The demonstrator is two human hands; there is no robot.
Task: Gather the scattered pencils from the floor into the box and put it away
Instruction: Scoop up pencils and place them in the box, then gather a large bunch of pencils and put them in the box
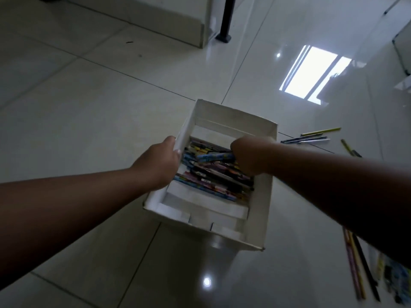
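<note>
Pencils of many colours [213, 178] lie in the white cardboard box [233, 122] on the tiled floor [89, 130], left grip [158, 163] pinching its side wall, right grip [249, 156] closed around blue pencils [213, 157], which may roll out if released too high.

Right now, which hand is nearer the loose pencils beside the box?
Right. The right hand is in the box, toward the loose pencils; the left hand grips its opposite wall.
</note>
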